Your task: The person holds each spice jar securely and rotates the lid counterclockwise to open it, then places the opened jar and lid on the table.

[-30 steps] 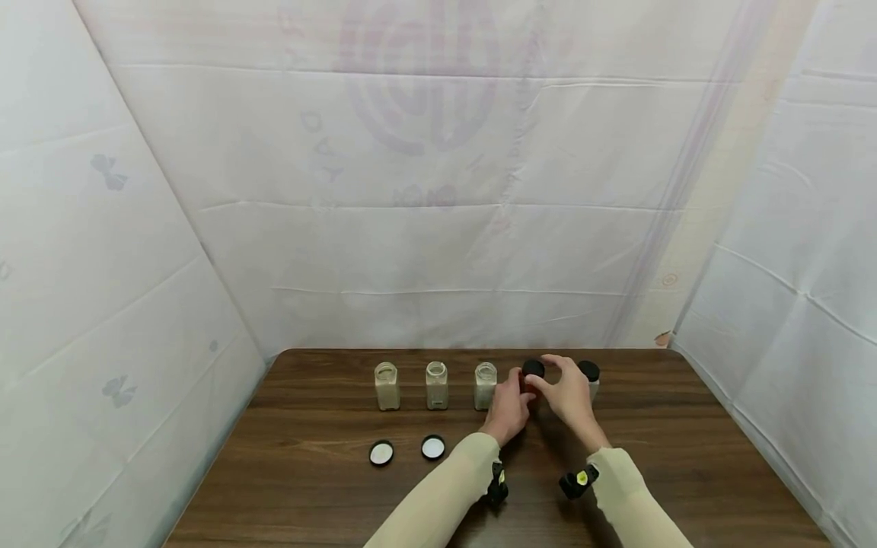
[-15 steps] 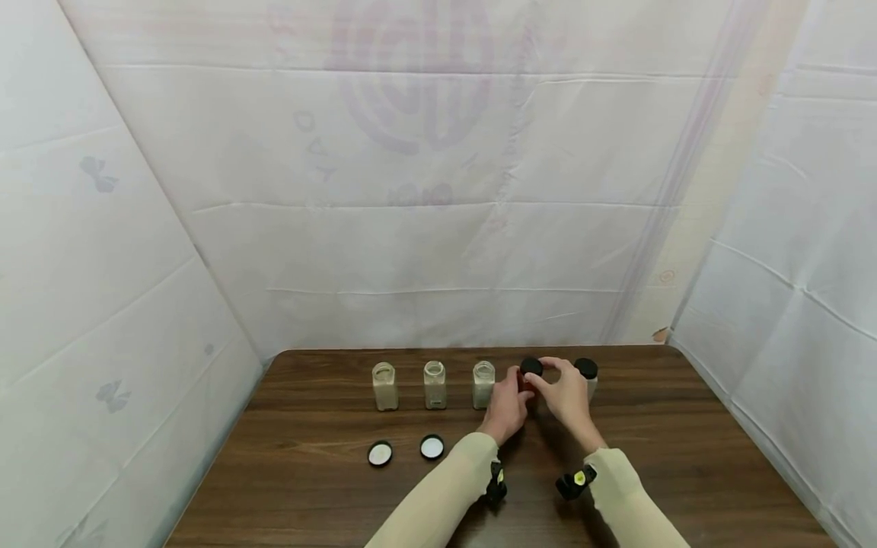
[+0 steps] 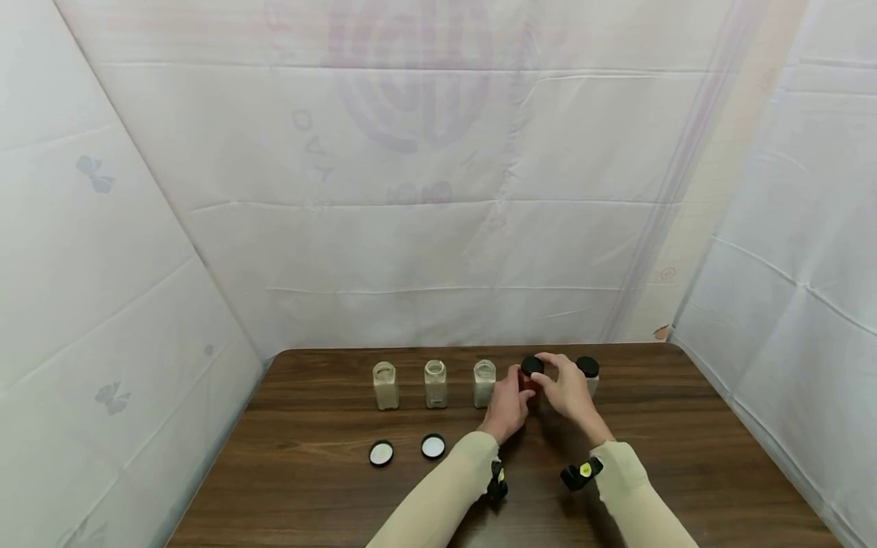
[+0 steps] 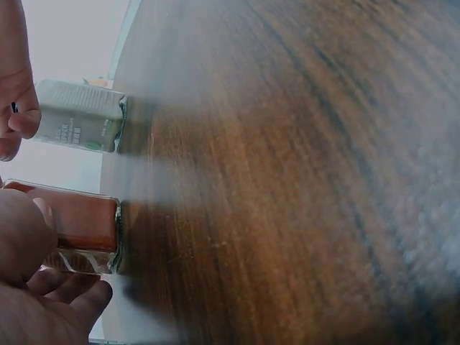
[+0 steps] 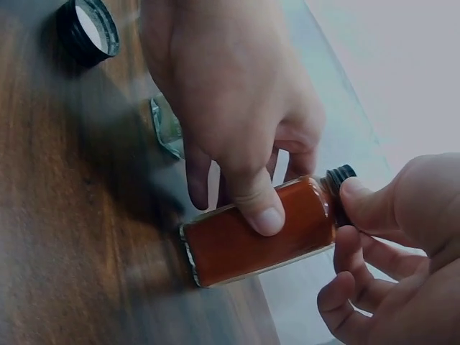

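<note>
In the head view, a spice jar of red-orange powder (image 5: pixel 248 244) stands between the hands, its black screw cap (image 3: pixel 531 365) at the neck. The left hand (image 3: pixel 505 403) grips the jar's glass body low down, the thumb across one side in the right wrist view. With thumb and fingers the right hand (image 3: pixel 569 392) pinches the cap's rim. Just right of that hand is a capped jar (image 3: pixel 589 368), partly covered by it; its printed label shows in the left wrist view. An uncapped jar of pale powder (image 3: pixel 483 383) stands close left of the left hand.
Two more uncapped jars, one at left (image 3: pixel 386 387) and one at centre left (image 3: pixel 435 385), complete the row. Black caps lie inside-up nearer the front, one left (image 3: pixel 381 454), another beside it (image 3: pixel 433 447). White sheeting (image 3: pixel 411 251) hangs behind the wooden table (image 3: pixel 308 487).
The right hand has shifted slightly round the cap, its fingers and wrist turned a little. The left hand stays on the jar, and the other jars and caps have not moved.
</note>
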`<action>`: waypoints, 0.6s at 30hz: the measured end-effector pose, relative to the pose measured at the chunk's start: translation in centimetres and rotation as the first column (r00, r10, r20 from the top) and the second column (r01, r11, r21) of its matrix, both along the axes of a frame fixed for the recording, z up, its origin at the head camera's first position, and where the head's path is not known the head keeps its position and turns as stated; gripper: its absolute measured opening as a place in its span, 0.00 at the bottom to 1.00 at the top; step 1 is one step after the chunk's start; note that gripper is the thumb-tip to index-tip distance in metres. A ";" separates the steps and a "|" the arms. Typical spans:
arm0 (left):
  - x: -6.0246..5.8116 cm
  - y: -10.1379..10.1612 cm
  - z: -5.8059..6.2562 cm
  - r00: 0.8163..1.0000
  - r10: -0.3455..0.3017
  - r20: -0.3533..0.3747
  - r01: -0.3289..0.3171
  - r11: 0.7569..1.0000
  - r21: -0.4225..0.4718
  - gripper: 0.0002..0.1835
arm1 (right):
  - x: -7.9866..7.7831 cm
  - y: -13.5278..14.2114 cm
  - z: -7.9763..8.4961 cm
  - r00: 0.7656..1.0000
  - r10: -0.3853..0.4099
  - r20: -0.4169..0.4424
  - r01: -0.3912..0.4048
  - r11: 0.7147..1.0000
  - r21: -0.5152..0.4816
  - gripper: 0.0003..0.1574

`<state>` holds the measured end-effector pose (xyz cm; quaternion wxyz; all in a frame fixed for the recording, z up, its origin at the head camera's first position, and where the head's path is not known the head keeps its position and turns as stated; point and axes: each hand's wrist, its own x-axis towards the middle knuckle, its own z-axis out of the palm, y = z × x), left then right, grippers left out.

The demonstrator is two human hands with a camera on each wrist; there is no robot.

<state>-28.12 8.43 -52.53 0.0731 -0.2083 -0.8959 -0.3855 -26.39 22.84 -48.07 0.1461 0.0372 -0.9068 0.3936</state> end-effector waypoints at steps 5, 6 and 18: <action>0.1 -0.1 0.1 1.000 -0.004 0.020 0.004 1.000 0.003 0.19 | -0.1 -0.1 0.1 0.999 0.019 0.042 -0.019 1.000 0.002 0.25; 0.1 -0.1 0.1 1.000 -0.005 0.021 0.005 1.000 0.003 0.19 | -0.1 -0.1 0.1 0.999 0.021 0.047 -0.021 1.000 0.002 0.25; 0.0 0.0 0.2 0.999 0.003 0.043 -0.003 1.000 -0.001 0.19 | 0.3 -0.5 0.2 0.998 -0.002 0.070 0.003 1.000 -0.016 0.34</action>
